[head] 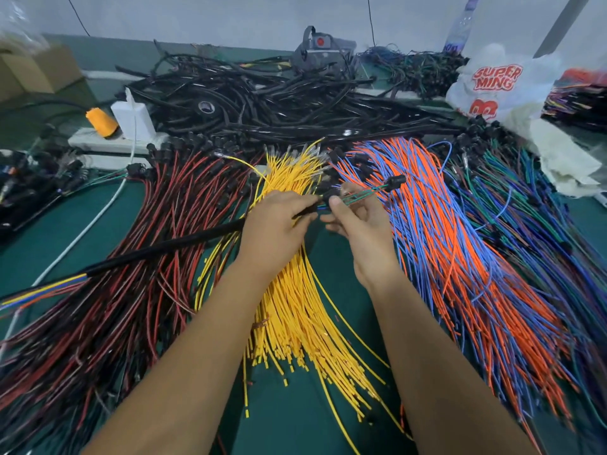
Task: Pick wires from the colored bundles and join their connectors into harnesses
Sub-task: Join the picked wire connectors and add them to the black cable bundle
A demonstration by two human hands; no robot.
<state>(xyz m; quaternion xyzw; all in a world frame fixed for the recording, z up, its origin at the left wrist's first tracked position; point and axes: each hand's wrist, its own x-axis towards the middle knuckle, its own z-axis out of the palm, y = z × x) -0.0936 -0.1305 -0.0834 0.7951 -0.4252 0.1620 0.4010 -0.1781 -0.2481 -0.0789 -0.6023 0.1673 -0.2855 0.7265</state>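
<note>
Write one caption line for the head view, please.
Both hands, left and right, join a black connector above the yellow wire bundle.

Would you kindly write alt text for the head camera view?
Two hands work above a green table: the left hand grips a black sleeved cable, the right hand pinches thin green wires ending in a black connector. Red-and-black wires, yellow wires and orange-and-blue wires fan out below.

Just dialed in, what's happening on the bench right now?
A person is joining wires above the yellow wire bundle. The left hand grips a black sleeved cable at its end, while the right hand pinches thin green wires ending in a black connector. Red-black and orange-blue bundles lie on either side.
</note>
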